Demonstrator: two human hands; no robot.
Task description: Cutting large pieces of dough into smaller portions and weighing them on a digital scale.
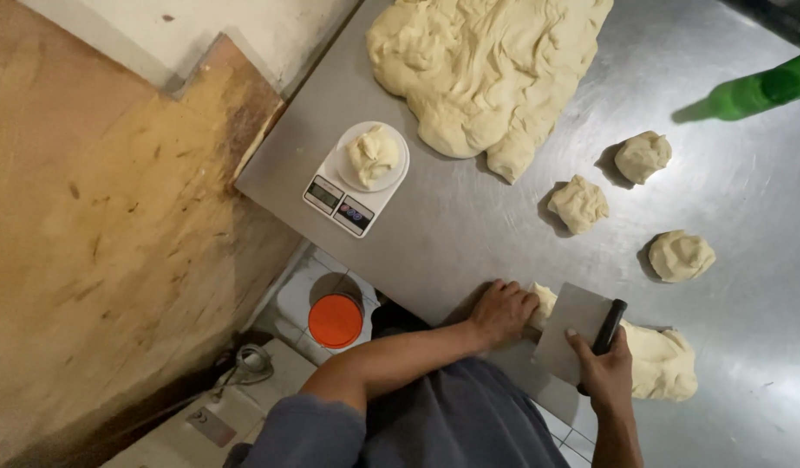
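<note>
The left hand (502,312) presses flat, grasping nothing, on the near lump of dough (656,360) on the steel table (469,225). The right hand (606,368) grips a scraper (575,334), its blade on the dough. Portioning seems underway; cutting calls for a firm downward push.

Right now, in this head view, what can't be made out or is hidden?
- Scale display: too small to read.
- Dough strip under the scraper: its middle is hidden by the blade and the right hand.
- Left hand: fingertips pressed into the dough, not visible.
- Large dough mass: cut off by the top edge.
- Green bottle: cut off by the right edge.
</note>
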